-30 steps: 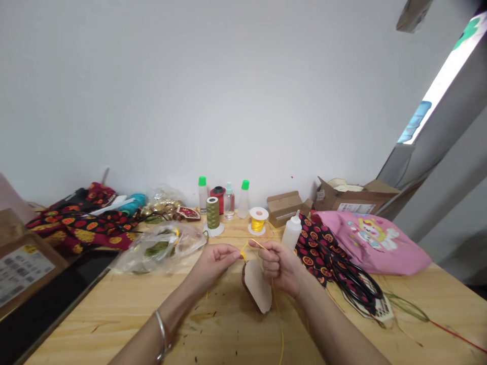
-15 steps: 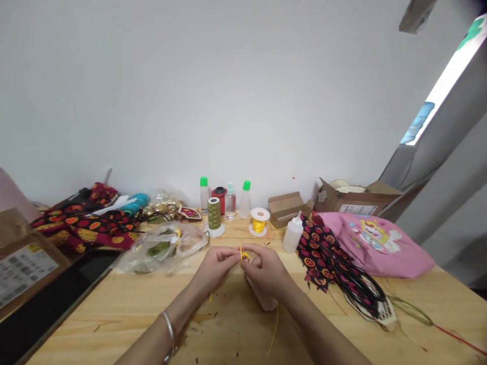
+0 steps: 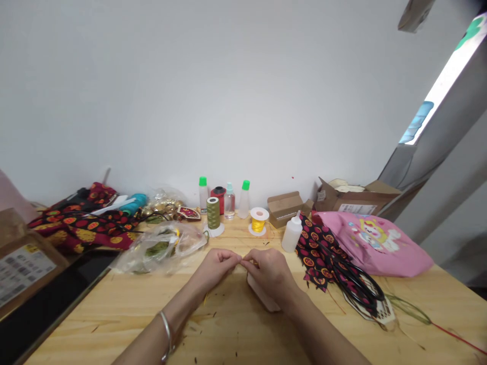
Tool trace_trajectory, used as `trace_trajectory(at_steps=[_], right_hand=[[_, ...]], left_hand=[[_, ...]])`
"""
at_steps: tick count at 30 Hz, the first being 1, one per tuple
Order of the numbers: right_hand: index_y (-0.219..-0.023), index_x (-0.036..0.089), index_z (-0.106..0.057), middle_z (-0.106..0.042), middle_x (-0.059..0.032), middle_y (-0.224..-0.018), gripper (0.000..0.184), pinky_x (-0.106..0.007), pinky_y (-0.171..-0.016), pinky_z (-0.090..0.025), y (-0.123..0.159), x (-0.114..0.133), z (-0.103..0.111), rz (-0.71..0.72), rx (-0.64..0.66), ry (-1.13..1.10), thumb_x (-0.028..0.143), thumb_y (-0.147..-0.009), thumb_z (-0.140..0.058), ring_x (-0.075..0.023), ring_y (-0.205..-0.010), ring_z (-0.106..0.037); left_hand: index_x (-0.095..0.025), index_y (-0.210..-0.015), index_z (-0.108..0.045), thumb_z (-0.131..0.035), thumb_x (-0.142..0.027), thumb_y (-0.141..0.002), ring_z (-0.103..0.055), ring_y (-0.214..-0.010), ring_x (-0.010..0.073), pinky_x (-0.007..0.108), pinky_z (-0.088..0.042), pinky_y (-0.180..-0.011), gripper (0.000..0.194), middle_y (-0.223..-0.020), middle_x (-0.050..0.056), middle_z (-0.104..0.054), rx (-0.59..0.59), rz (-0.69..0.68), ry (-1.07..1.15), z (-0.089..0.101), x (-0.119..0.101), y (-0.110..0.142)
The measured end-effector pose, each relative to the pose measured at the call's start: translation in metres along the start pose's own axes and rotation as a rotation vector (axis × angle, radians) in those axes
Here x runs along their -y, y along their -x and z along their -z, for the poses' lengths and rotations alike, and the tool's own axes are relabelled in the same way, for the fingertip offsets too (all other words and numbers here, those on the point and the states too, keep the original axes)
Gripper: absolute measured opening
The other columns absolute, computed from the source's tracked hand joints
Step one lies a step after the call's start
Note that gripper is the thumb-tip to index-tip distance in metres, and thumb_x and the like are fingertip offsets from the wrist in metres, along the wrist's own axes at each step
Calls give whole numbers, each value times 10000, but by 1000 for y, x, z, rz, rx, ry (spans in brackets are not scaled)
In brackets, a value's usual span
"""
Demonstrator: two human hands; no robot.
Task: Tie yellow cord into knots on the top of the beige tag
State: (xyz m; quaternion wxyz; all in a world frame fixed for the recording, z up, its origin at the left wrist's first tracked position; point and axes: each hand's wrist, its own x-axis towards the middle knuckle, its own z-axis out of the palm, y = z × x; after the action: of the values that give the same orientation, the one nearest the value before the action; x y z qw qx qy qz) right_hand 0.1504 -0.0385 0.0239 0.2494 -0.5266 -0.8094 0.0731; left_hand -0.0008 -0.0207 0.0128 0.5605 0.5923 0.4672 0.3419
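My left hand (image 3: 217, 268) and my right hand (image 3: 269, 271) meet fingertip to fingertip above the middle of the wooden table. Both are closed in a pinch on a thin yellow cord, most of it hidden by the fingers. A short piece of the yellow cord (image 3: 206, 299) shows below my left wrist. Under my right hand sits a pale, block-like object (image 3: 263, 295), partly covered by the hand. A spool of yellow cord (image 3: 258, 226) stands beyond the hands, with a white squeeze bottle (image 3: 292, 234) to its right.
A green thread cone (image 3: 213, 213) and several small bottles line the wall. Left lie a clear plastic bag (image 3: 163, 248), patterned cloth (image 3: 83, 225) and a cardboard box (image 3: 26, 263). Right are black-handled scissors (image 3: 359, 281), a pink bag (image 3: 376, 243) and an open carton (image 3: 353, 200).
The yellow loop that stood between my fingertips is no longer visible. My right fingers have drawn into a tighter pinch against the left fingertips. The cord end hanging by my right wrist is out of sight.
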Motion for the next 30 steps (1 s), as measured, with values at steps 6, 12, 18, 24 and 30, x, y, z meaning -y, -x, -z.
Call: trace_trajectory(at_steps=[6,12,18,24,30], right_hand=[[-757,219,-605,-648,-21,-657,221,-226,-475,-239,-1,-2,-1,3,14,42,338,-769,-419,-137,-579,-555],[-741,221,-605,-635,-1,-687,192,-215,-516,-271,-2,-3,-4,4,-3,-67,316,-762,-440,-125,-625,-541],[-715,213,-613,-589,1,-713,145,-206,-570,-303,-2,-3,-1,43,-48,-148,291,-735,-492,-115,-674,-506],[-699,220,-635,-560,-9,-714,124,-218,-591,-309,-3,-5,-2,42,-53,-155,286,-707,-529,-129,-714,-477],[-723,200,-646,-584,-21,-667,214,-221,-585,-315,-5,-5,-4,38,-50,-197,314,-745,-466,-121,-641,-478]], left_hand=[[-118,-629,-572,-545,-402,-631,-164,-340,32,192,-61,-355,286,-374,-95,-291,31,70,25,3,1,-1],[-101,-694,-607,-569,-404,-616,-156,-383,39,202,-53,-382,315,-396,-92,-273,35,81,80,5,-2,1],[-100,-701,-650,-579,-408,-603,-159,-395,41,205,-59,-390,331,-394,-87,-268,13,77,47,4,-5,4],[-110,-643,-653,-647,-341,-543,-357,-397,55,177,-227,-390,252,-453,-26,-542,-84,81,115,2,-5,3],[-132,-821,-587,-669,-248,-546,-559,-653,121,201,-388,-617,309,-713,32,-637,-97,-19,275,3,-1,0]])
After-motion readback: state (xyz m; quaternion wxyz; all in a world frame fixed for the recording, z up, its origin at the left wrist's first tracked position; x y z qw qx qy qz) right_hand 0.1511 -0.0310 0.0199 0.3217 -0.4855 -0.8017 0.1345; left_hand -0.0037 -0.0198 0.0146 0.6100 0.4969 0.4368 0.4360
